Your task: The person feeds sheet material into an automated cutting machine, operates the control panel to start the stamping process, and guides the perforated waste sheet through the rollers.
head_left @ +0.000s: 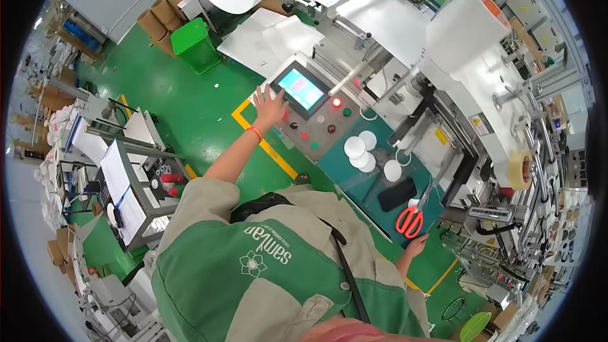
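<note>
Beside one lit screen [301,89] rests one hand [271,109], the left.

From where I stand, the person's left arm [231,157] reaches well forward and outward, nearly straight below the rolled sleeve. The left wrist [256,133] is roughly in line with the forearm. The left hand [270,109] is palm down, fingers spread, holding nothing visible. The right arm is lower and closer to the torso, mostly hidden; the right hand [416,246] shows its fingers close together, their grip unclear to me.
</note>
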Available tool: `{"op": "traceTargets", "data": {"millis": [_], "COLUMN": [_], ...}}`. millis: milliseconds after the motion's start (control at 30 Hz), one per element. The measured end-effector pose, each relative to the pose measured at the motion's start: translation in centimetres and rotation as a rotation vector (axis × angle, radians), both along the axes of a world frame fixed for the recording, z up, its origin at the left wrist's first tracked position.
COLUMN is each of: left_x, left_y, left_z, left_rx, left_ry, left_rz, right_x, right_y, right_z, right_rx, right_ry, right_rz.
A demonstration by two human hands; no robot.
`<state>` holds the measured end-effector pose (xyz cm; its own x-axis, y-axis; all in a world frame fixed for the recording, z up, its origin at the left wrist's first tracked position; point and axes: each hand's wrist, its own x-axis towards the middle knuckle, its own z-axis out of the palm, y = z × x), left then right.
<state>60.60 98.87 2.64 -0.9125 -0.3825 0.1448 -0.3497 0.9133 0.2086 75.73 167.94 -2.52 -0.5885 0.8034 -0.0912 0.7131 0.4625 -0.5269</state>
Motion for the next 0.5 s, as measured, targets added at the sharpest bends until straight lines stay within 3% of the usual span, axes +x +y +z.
{"op": "traceTargets", "data": {"millis": [133,367,500], "left_x": [-2.4,-1.9,-3.4], "left_y": [-2.1,-3.0,-2.6], "left_z": [-2.0,-3.1,-1.1], "left_rx": [-0.102,-0.040,0.000], "left_ry": [0.052,0.036,-0.012], "left_rz": [-0.064,-0.054,-0.044], "right_x": [0.3,0.0,0.0], "right_y": [-1.3,-3.1,-3.1], "right_z": [0.7,1.9,1.8], "right_rx": [0.011,0.058,0.104], "right_ry": [-0.068,-0.112,-0.097], "right_rz": [-0.046,-0.140,-0.146]}}
